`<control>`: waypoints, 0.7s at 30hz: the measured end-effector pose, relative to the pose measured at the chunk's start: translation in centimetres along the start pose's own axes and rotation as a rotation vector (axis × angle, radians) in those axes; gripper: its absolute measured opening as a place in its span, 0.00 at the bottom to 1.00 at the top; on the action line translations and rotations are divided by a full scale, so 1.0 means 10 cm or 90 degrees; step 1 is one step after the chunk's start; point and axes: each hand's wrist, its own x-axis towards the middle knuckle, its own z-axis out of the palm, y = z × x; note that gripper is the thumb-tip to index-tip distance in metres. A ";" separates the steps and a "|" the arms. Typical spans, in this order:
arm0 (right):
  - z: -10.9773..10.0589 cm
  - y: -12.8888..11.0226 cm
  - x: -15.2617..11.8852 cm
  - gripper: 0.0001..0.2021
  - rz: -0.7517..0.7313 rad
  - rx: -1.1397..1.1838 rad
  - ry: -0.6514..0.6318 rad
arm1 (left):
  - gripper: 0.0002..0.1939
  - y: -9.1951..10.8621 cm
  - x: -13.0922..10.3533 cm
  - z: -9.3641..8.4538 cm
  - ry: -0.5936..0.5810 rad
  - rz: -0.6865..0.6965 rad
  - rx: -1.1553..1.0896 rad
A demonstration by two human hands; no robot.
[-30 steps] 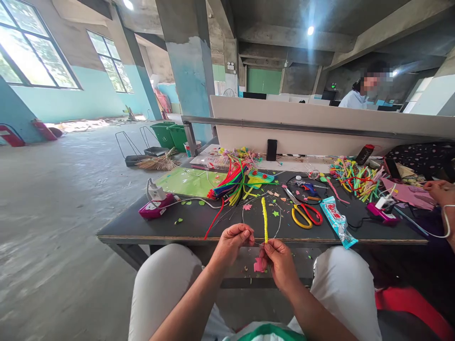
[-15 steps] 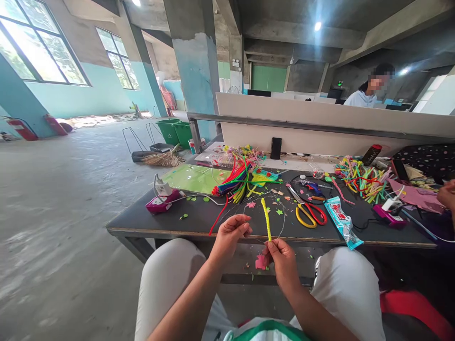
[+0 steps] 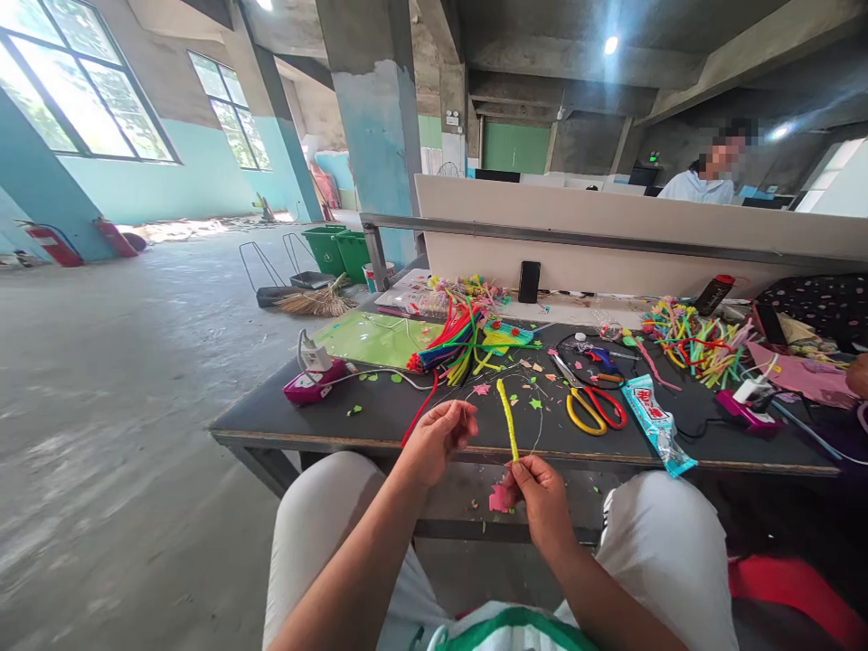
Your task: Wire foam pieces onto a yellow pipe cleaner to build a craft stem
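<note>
Upright between the thumb and fingers of my right hand (image 3: 541, 499) is a yellow pipe cleaner (image 3: 507, 420), gripped at its lower end. A pink paper scrap (image 3: 500, 497) shows beside those fingers; whether they touch it I cannot tell. A thin wire (image 3: 539, 429) curves up from near this hand over the table edge. My left hand (image 3: 440, 441) is to the left, fingers curled and closed toward the thumb; anything in them is too fine to make out. Farther back lies a bundle of coloured pipe cleaners (image 3: 454, 339). Yellow-and-red-handled scissors (image 3: 589, 398) rest to the right.
On the dark table (image 3: 380, 425) are a blue snack wrapper (image 3: 655, 420), purple power strips (image 3: 316, 380), a green sheet (image 3: 372, 339), a glue gun (image 3: 603, 359) and paper scraps. A phone (image 3: 529, 282) leans against the partition (image 3: 597, 217). Another person's hand (image 3: 858, 375) is at the far right.
My left hand's fingers have curled differently, and the wire seen running between my hands no longer shows. My right hand keeps the yellow pipe cleaner. The view has shifted slightly.
</note>
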 end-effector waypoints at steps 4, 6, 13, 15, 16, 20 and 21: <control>0.00 0.00 -0.01 0.15 0.004 -0.015 -0.007 | 0.13 0.12 0.05 -0.04 -0.028 -0.062 -0.044; 0.00 -0.02 -0.03 0.15 -0.001 -0.017 -0.013 | 0.11 0.14 0.07 -0.05 -0.049 -0.063 -0.056; 0.05 -0.04 -0.06 0.14 -0.002 0.027 -0.041 | 0.10 0.13 0.08 -0.08 -0.112 -0.079 -0.171; 0.06 -0.03 -0.06 0.13 0.006 0.037 -0.041 | 0.09 0.14 0.07 -0.09 -0.113 -0.081 -0.197; 0.07 -0.02 -0.06 0.13 0.009 0.040 -0.041 | 0.08 0.14 0.06 -0.09 -0.113 -0.082 -0.206; 0.07 -0.02 -0.07 0.13 -0.002 0.044 -0.046 | 0.08 0.15 0.04 -0.07 -0.109 -0.081 -0.220; 0.08 -0.02 -0.07 0.13 -0.005 0.043 -0.047 | 0.08 0.16 0.04 -0.07 -0.104 -0.080 -0.218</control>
